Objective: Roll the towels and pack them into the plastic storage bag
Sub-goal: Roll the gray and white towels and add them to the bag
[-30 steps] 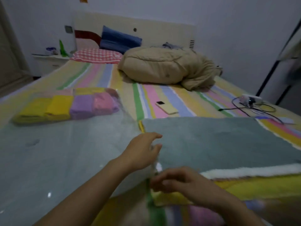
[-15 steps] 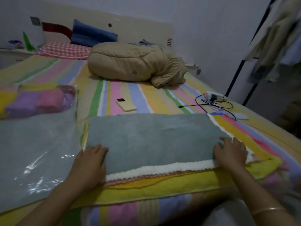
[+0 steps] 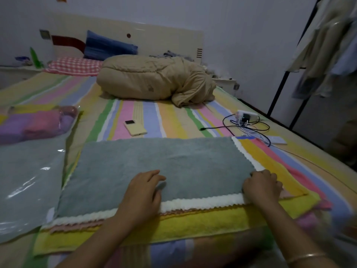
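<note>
A grey towel [image 3: 158, 163] with a white edge lies flat on top of a stack of towels, above a pink one and a yellow towel [image 3: 173, 225]. My left hand [image 3: 142, 192] rests on the grey towel's near edge, fingers loosely bent. My right hand [image 3: 260, 187] has its fingers curled at the towel's near right corner. The clear plastic storage bag [image 3: 29, 182] lies flat to the left, with rolled purple, pink and yellow towels [image 3: 36, 122] inside its far end.
On the striped bedsheet lie a yellow phone [image 3: 135, 128], a power strip with tangled cables [image 3: 248, 120] at the right, and a beige bundled duvet [image 3: 152, 81] farther back. Pillows sit by the headboard. Clothes hang on a rack [image 3: 326, 45] at the right.
My left hand has slid right along the towel's near edge toward its middle. My right hand stays at the right corner, its fingers now curled. The view has shifted slightly.
</note>
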`<state>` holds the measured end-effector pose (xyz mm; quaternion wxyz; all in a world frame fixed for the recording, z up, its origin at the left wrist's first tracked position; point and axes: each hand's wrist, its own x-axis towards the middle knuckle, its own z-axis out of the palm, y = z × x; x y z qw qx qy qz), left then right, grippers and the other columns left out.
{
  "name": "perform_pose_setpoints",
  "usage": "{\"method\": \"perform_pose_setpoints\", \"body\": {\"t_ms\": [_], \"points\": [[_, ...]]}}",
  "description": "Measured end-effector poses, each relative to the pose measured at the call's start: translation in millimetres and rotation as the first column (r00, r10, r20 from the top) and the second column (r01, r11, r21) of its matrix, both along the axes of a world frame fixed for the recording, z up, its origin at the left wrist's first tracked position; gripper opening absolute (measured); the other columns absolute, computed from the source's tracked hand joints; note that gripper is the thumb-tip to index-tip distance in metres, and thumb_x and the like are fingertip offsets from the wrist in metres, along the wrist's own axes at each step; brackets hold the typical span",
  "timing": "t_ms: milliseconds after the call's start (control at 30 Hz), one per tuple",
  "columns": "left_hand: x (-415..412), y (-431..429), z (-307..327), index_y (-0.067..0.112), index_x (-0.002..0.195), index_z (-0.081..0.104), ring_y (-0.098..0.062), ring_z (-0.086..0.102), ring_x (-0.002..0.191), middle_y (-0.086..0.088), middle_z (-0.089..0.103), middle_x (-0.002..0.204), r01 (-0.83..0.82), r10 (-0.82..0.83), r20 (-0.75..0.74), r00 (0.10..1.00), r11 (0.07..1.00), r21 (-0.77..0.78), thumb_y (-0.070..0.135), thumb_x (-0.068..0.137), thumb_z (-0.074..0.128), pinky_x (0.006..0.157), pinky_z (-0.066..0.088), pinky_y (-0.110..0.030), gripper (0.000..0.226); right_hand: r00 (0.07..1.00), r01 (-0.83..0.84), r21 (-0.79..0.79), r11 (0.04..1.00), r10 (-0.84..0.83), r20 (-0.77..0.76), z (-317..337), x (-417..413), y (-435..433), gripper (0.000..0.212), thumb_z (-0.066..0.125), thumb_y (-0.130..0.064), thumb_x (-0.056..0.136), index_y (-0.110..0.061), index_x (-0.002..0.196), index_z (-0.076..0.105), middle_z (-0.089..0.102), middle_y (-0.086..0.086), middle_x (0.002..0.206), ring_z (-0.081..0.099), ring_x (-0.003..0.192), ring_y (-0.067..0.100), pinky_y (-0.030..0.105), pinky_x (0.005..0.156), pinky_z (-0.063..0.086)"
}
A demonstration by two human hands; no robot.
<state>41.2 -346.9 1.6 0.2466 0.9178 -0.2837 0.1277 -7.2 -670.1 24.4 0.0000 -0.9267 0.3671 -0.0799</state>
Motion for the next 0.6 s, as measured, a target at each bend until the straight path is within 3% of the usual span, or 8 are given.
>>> {"method": "perform_pose_setpoints", "body": {"t_ms": [100, 200, 300, 467, 600], "points": [[-4, -2, 2, 0.021, 0.118, 0.064, -0.023, 0.053, 0.121, -0.002, 0.055, 0.135, 0.002, -0.005, -0.088, 0.996, 0.999, -0.034, 0.028, 0.081, 0.045, 0.103, 0.039, -0.035, 0.042, 0.999, 0.023, 0.067, 0.998, -0.026, 0.044, -1, 2, -6, 0.033, 0.051, -0.023, 0.088, -0.011, 0.117, 0.061, 0.048, 0.013, 0.126, 0.042, 0.115, 0.033, 0.040, 0.096, 0.034], [-6, 1, 3, 0.023, 0.120, 0.062, -0.019, 0.049, 0.124, 0.002, 0.051, 0.138, -0.010, -0.001, -0.151, 0.989, 0.997, -0.071, 0.032, 0.082, 0.041, 0.102, 0.038, -0.030, 0.044, 0.995, 0.084, 0.240, 0.967, -0.096, 0.038, -2, 6, -17, 0.035, 0.052, -0.025, 0.088, -0.011, 0.119, 0.062, 0.051, 0.016, 0.125, 0.045, 0.112, 0.036, 0.040, 0.096, 0.039], [-4, 3, 1, 0.023, 0.117, 0.063, -0.019, 0.050, 0.123, 0.002, 0.053, 0.136, -0.031, 0.012, -0.173, 0.985, 0.994, -0.107, 0.030, 0.084, 0.043, 0.099, 0.038, -0.028, 0.039, 0.989, 0.069, 0.306, 0.949, -0.106, 0.104, -2, 8, -24, 0.029, 0.054, -0.025, 0.084, -0.014, 0.105, 0.070, 0.061, 0.015, 0.111, 0.052, 0.101, 0.037, 0.040, 0.091, 0.046], [-7, -5, -2, 0.022, 0.113, 0.066, -0.020, 0.054, 0.118, 0.000, 0.060, 0.129, -0.064, 0.037, -0.201, 0.979, 0.990, -0.126, 0.027, 0.082, 0.047, 0.100, 0.040, -0.031, 0.038, 0.974, -0.034, 0.275, 0.961, -0.030, 0.226, -4, 6, -21, 0.032, 0.058, -0.009, 0.085, -0.018, 0.113, 0.071, 0.064, 0.012, 0.119, 0.056, 0.106, 0.036, 0.044, 0.087, 0.051], [-7, -11, -1, 0.022, 0.107, 0.068, -0.015, 0.057, 0.110, 0.002, 0.064, 0.120, -0.102, 0.039, -0.228, 0.973, 0.958, -0.269, 0.020, 0.085, 0.050, 0.094, 0.043, -0.027, 0.029, 0.900, -0.206, 0.069, 0.976, 0.161, 0.405, 15, 8, 10, 0.036, 0.055, 0.001, 0.083, -0.012, 0.112, 0.072, 0.066, 0.015, 0.111, 0.055, 0.104, 0.036, 0.042, 0.085, 0.050]]}}
